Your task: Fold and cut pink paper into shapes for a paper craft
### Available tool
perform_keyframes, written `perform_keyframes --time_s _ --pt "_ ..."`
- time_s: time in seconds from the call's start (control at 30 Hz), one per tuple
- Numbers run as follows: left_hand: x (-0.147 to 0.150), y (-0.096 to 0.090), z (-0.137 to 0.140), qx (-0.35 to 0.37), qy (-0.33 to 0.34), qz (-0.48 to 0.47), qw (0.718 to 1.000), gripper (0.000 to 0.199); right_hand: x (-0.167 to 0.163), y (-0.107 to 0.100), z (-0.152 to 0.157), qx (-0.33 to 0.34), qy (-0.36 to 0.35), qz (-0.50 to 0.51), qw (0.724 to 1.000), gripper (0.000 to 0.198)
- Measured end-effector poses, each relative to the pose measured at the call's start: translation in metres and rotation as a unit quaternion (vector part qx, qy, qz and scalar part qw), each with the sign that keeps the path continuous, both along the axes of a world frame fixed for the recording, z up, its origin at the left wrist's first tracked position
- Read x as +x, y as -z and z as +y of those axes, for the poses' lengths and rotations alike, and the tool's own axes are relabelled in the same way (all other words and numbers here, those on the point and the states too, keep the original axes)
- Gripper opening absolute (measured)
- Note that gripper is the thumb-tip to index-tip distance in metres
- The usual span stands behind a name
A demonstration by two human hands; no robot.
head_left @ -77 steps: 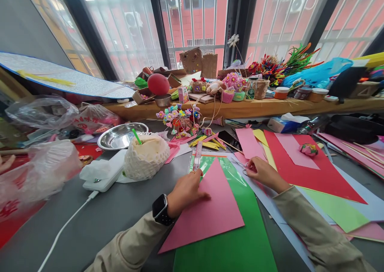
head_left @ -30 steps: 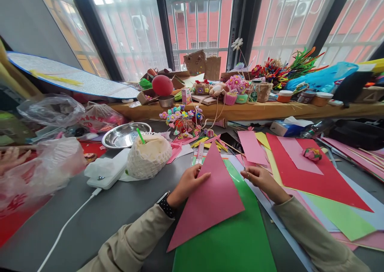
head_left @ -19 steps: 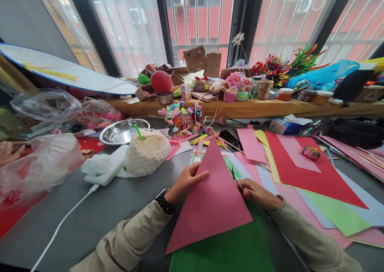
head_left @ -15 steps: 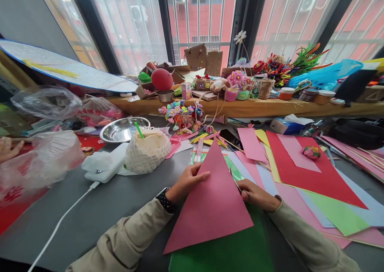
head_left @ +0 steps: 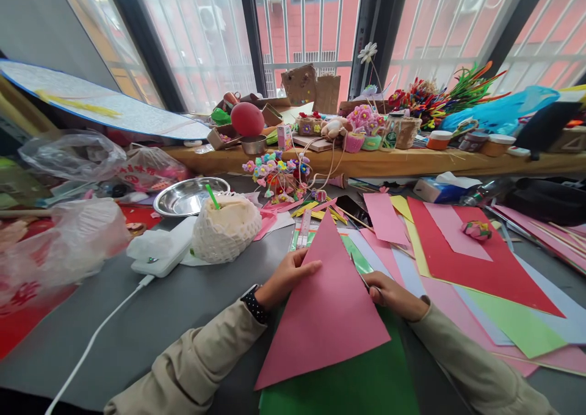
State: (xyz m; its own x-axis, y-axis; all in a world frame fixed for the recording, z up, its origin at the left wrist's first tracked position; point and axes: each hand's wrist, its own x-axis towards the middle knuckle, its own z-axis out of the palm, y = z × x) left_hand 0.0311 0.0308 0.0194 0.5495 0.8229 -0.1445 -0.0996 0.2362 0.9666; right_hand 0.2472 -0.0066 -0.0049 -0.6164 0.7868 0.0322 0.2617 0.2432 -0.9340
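A folded-looking triangle of pink paper (head_left: pixel 327 317) is held up in front of me, its point away from me. My left hand (head_left: pixel 288 277) pinches its left edge, thumb on top and fingers behind. My right hand (head_left: pixel 391 293) is closed round a pair of scissors (head_left: pixel 365 281), whose handles are mostly hidden by the fingers. The blades lie at the paper's right edge; whether they are cutting into it I cannot tell. Beneath the triangle lies a green sheet (head_left: pixel 348 387) on the grey table (head_left: pixel 183 308).
Coloured sheets, with a red one (head_left: pixel 471 268) on top, spread to the right. A coconut in white foam netting (head_left: pixel 224 235), a steel bowl (head_left: pixel 190 196) and a white power bank (head_left: pixel 165 256) with a cable stand left. Pipe-cleaner flowers (head_left: pixel 277 174) stand behind.
The pink triangle's lower edge has shifted slightly right and up. Both hands keep their grips. At the far left, another person's hand has moved down behind the plastic bag.
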Motion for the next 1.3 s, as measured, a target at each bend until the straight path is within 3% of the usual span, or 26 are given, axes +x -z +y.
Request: perform_keyframes --time_s 0.6,1.13,1.3 --pt "0.0 0.002 -0.0001 0.006 -0.003 -0.009 1.0 0.037 -0.0013 0.0043 0.0011 0.022 0.028 -0.003 0.999 0.059" --pt "0.0 0.0032 0.001 0.017 -0.014 0.015 1.0 0.042 -0.0025 0.003 0.0003 -0.046 0.026 0.027 0.998 0.056" --pt "0.0001 0.0032 0.0001 0.019 0.001 0.014 1.0 0.039 -0.0003 0.0015 -0.0002 -0.027 0.01 0.01 1.0 0.058"
